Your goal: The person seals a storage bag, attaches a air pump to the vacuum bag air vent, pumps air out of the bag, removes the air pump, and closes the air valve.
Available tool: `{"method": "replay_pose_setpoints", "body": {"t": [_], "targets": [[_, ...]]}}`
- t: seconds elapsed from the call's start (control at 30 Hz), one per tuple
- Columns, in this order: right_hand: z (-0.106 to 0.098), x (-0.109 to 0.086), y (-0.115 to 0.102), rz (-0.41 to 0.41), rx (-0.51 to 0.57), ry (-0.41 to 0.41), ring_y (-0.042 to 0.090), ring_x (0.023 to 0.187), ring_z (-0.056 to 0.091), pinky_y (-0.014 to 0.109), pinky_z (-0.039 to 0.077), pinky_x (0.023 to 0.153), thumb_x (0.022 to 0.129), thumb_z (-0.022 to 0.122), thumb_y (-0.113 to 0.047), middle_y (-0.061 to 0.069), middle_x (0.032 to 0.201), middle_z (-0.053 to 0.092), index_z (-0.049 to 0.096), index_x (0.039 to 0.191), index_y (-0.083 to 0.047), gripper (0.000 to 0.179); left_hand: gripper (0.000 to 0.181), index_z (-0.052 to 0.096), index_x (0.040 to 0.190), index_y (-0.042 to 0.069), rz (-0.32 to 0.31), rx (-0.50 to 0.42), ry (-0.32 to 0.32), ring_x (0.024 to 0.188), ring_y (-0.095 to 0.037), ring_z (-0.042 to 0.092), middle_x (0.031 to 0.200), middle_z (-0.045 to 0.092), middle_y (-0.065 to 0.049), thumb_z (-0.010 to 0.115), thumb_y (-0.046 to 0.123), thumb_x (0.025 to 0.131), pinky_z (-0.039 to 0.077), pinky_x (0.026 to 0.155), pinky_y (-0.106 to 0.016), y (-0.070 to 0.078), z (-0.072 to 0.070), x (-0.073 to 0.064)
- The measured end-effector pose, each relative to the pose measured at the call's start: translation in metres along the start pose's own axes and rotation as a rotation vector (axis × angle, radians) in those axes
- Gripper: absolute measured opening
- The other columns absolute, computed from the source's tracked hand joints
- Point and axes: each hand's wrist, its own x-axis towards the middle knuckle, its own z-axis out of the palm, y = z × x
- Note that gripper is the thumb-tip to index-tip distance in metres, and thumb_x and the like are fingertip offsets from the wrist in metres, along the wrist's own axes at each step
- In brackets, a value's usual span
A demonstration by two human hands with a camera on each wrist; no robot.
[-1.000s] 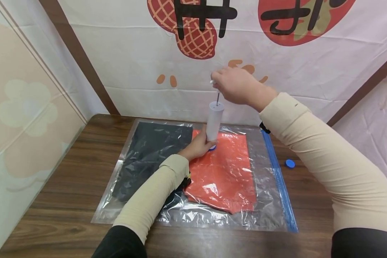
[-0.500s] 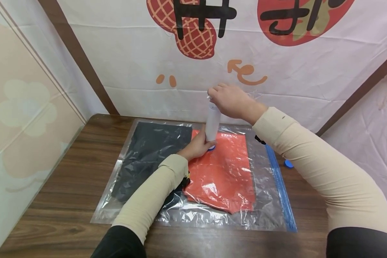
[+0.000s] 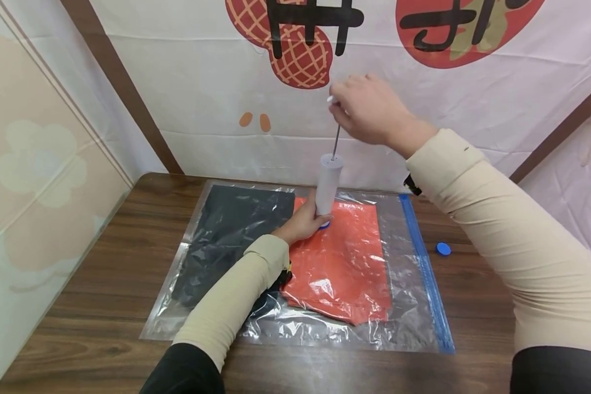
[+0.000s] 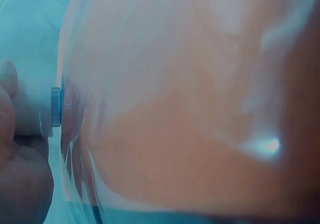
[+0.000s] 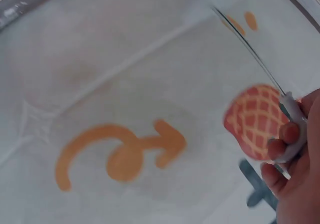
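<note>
A white hand pump (image 3: 328,183) stands nearly upright on the blue valve (image 3: 324,225) of a clear vacuum storage bag (image 3: 404,295). My left hand (image 3: 302,220) grips the pump's barrel low down, just above the valve; the left wrist view shows the barrel's end (image 4: 37,107) against the valve. Above it, my right hand (image 3: 366,109) holds the pump's white handle (image 5: 295,126), fingers curled round it. The thin metal rod (image 3: 336,142) is drawn well out of the barrel. Inside the bag lie folded red fabric (image 3: 340,268) and folded dark fabric (image 3: 236,235).
To the right of the bag, a small blue cap (image 3: 443,249) lies on the brown wooden table (image 3: 79,323). The bag's blue zip edge (image 3: 426,273) runs along its right side. A printed cloth wall (image 3: 202,82) rises right behind the table.
My right hand pushed the pump handle down to the barrel, then pulled it up again, higher than a second ago. The left hand and the bag have stayed in place.
</note>
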Motion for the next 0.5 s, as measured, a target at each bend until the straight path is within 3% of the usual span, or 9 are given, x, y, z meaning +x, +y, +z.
{"method": "replay_pose_setpoints", "body": {"t": [0.2, 0.4, 0.5], "targets": [[-0.033, 0.004, 0.003, 0.047, 0.01, 0.084, 0.035, 0.091, 0.047, 0.047, 0.037, 0.081, 0.111, 0.038, -0.022, 0.015, 0.087, 0.052, 0.053, 0.106, 0.003, 0.029, 0.073, 0.018, 0.153, 0.011, -0.042, -0.012, -0.005, 0.137, -0.031, 0.044, 0.149, 0.041, -0.015, 0.068, 0.022, 0.1, 0.03, 0.119, -0.052, 0.002, 0.001, 0.0], [-0.054, 0.006, 0.003, 0.096, -0.073, 0.154, 0.038, 0.1, 0.048, 0.048, 0.037, 0.086, 0.111, 0.037, -0.022, 0.019, 0.098, 0.056, 0.055, 0.114, 0.005, 0.032, 0.076, 0.017, 0.153, 0.011, -0.05, -0.011, 0.0, 0.138, -0.032, 0.044, 0.149, 0.041, -0.015, 0.069, 0.024, 0.1, 0.03, 0.119, -0.053, 0.0, 0.001, 0.001], [-0.055, 0.006, 0.002, 0.127, -0.075, 0.145, 0.038, 0.102, 0.047, 0.048, 0.035, 0.087, 0.111, 0.036, -0.023, 0.02, 0.102, 0.056, 0.055, 0.116, 0.005, 0.034, 0.076, 0.018, 0.153, 0.011, -0.054, -0.022, -0.003, 0.138, -0.032, 0.044, 0.149, 0.041, -0.014, 0.069, 0.025, 0.099, 0.03, 0.118, -0.053, 0.0, 0.002, 0.002]]}}
